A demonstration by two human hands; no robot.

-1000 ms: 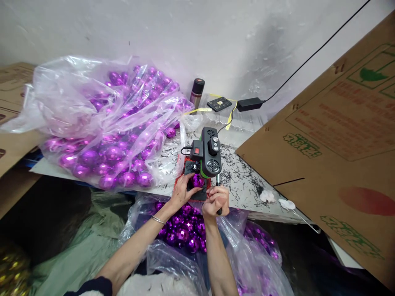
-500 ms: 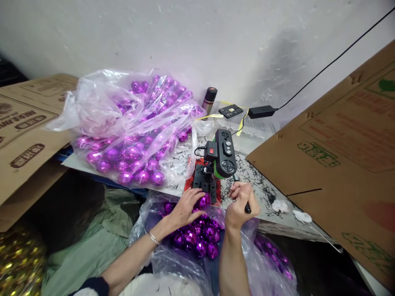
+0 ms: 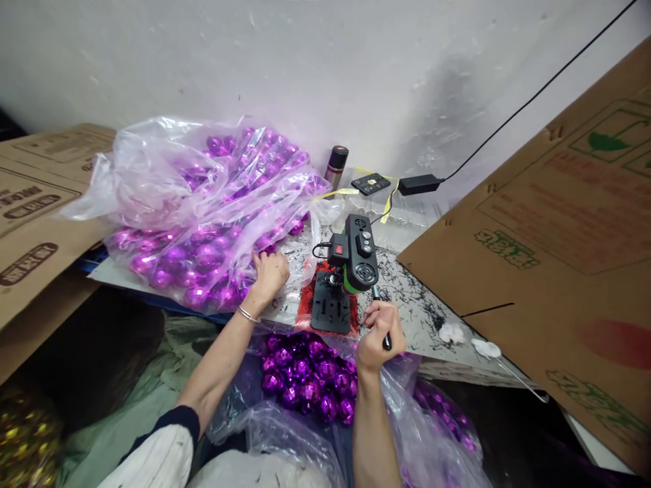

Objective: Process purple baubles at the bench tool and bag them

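My right hand (image 3: 380,333) is wrapped round the black grip of a lever handle (image 3: 387,341) on the small black and green press machine (image 3: 360,254). A flat black base plate (image 3: 329,308) lies under the machine on a red mat (image 3: 305,298), with no ball on it. My left hand (image 3: 271,274) is at the near right edge of a clear plastic bag (image 3: 152,169) full of shiny purple mirror balls (image 3: 206,255). Its fingers are curled in against the bag, and their tips are hidden. More purple mirror balls (image 3: 310,379) lie in an open plastic bag below the table edge, between my forearms.
Cardboard boxes stand at the left (image 3: 45,183) and right (image 3: 549,230). Behind the machine are a dark bottle (image 3: 336,163), a phone-like black device (image 3: 371,184) and a black power adapter (image 3: 420,184) with its cable. Black shreds litter the white tabletop (image 3: 407,298).
My left hand has moved from a purple ball at the base plate's near edge up and left to the large bag. That ball is gone from the plate. My right hand stays on the lever.
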